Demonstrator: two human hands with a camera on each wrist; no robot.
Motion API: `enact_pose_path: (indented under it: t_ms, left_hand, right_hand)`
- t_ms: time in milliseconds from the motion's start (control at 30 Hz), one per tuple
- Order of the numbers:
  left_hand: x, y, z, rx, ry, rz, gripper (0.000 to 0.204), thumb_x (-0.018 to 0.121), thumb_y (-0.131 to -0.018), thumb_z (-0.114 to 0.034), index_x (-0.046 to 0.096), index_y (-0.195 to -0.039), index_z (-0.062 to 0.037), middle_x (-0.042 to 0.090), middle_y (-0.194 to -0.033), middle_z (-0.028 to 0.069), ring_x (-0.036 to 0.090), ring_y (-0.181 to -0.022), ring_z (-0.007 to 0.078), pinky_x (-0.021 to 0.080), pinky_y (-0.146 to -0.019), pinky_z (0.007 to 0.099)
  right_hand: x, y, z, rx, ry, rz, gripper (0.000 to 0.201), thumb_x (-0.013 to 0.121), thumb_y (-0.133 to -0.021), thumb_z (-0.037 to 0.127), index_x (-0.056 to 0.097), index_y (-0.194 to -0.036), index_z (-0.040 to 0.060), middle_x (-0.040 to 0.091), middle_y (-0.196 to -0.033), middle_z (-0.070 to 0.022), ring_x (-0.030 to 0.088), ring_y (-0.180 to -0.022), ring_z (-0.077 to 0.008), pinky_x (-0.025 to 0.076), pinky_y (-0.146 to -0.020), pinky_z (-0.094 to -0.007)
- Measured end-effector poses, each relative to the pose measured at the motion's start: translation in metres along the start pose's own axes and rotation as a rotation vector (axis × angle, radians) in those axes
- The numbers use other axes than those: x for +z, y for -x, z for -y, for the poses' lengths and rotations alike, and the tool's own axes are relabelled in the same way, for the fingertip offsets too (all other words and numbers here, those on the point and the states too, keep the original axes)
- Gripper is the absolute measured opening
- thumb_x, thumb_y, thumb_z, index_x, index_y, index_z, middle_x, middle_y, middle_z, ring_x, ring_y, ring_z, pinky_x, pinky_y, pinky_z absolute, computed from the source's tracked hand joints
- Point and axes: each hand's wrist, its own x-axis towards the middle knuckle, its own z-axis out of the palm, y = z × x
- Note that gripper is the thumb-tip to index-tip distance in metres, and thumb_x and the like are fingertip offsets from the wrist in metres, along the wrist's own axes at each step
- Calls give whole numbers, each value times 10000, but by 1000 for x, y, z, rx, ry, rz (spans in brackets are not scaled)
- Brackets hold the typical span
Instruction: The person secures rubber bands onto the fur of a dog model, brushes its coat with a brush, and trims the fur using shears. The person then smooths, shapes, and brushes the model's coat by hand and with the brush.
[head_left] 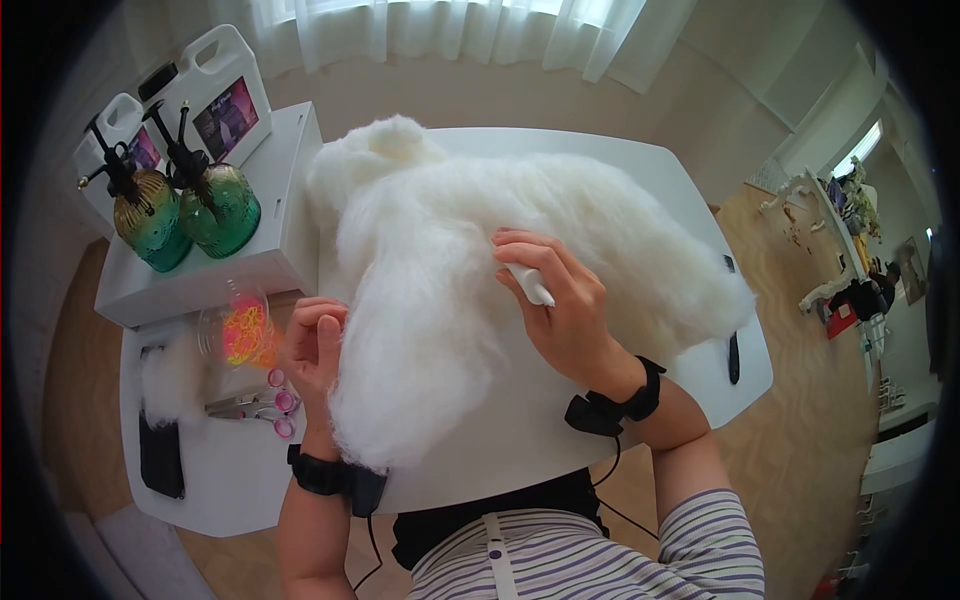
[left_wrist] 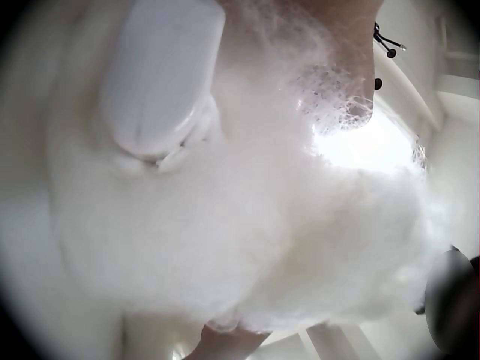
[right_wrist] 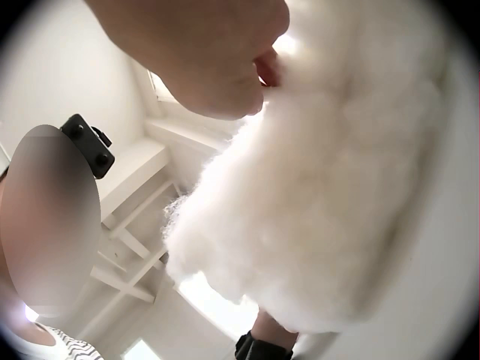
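A long, fluffy white fur mass point(head_left: 560, 200) lies across the table, with a rounded lump at its upper left end. My right hand point(head_left: 568, 300) rests against its middle, fingers and thumb round a small white tool point(head_left: 530, 284) whose tapered end sticks out toward me. Beside the fur's left edge my left hand point(head_left: 318, 345) has curled fingers and touches it. In the left wrist view a smooth, rounded white tool point(left_wrist: 165, 75) sits in the fur below that hand; I cannot tell whether the left hand holds it. Fur fills much of the right wrist view.
On the left, a white cabinet point(head_left: 290, 190) carries two green spray bottles point(head_left: 222, 210) and white jugs point(head_left: 225, 110). Below it are a clear cup point(head_left: 210, 335) of colored bands, pink-handled scissors point(head_left: 285, 402), a loose white tuft point(head_left: 170, 385) and a black case point(head_left: 160, 455).
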Motion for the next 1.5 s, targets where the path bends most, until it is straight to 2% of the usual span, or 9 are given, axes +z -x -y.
enact_pose_path:
  t_ms: [100,367,633,733,933,1100,1167,1300,1500]
  left_hand:
    - [2,1,0,-15,-7,-11,195,555,-923,-185,577,-841,-9,550,-868,53,482,-759,108,382,-695,232]
    - [1,3,0,-4,-16,-13,249,555,-928,-241,575,-835,-11,546,-861,55,489,-770,118,388,-711,243]
    - [-3,11,-7,225,-50,101,640,340,-888,-645,478,-1068,-47,505,-995,66,503,-904,156,413,-861,325]
    - [3,16,1,339,-98,-5,659,303,-906,-627,511,-1010,-11,531,-919,100,497,-800,173,425,-726,304]
    - [4,8,-17,505,-342,202,608,291,-927,-591,510,-971,-25,579,-880,110,552,-778,208,458,-700,347]
    - [5,15,-11,408,-386,118,573,305,-938,-565,520,-939,-33,593,-850,103,565,-758,220,461,-687,349]
    - [4,15,-10,410,-365,122,566,310,-941,-558,523,-929,-34,593,-850,102,566,-759,220,461,-688,348]
    - [6,14,-10,421,-357,112,562,312,-945,-549,531,-911,-33,596,-834,100,566,-750,217,462,-692,348]
    - [5,10,-11,509,-397,124,576,285,-956,-532,538,-915,-17,602,-821,117,577,-709,227,470,-639,343]
  right_hand:
    - [5,2,-4,-107,-48,9,413,544,-639,-196,531,-980,37,597,-1058,-109,600,-886,-268,509,-669,-331]
    - [-2,-1,-6,58,-89,-13,323,586,-698,-153,568,-956,41,641,-976,-100,623,-724,-264,506,-583,-297]
    - [-17,-3,21,-122,-321,-195,219,681,-765,-31,581,-956,5,653,-961,-146,657,-841,-250,542,-692,-301]
    - [-15,5,34,-45,-639,-85,220,702,-758,-2,595,-950,10,651,-975,-144,656,-882,-246,543,-733,-310]
    - [2,12,28,-7,-457,54,261,701,-728,-56,600,-962,2,652,-998,-155,646,-951,-287,536,-812,-335]
    - [4,12,28,-57,-509,29,261,698,-732,-27,611,-970,40,648,-1012,-112,653,-885,-248,552,-715,-295]
    - [2,10,27,-3,-453,65,294,703,-706,-84,600,-971,-10,653,-1008,-158,641,-969,-289,535,-833,-345]
    - [3,13,29,-45,-495,55,288,707,-698,-87,608,-958,-13,655,-1002,-166,644,-962,-288,535,-816,-348]
    - [-56,5,28,-228,-102,-299,210,660,-786,-20,529,-949,-4,577,-952,-151,634,-856,-255,550,-693,-339]
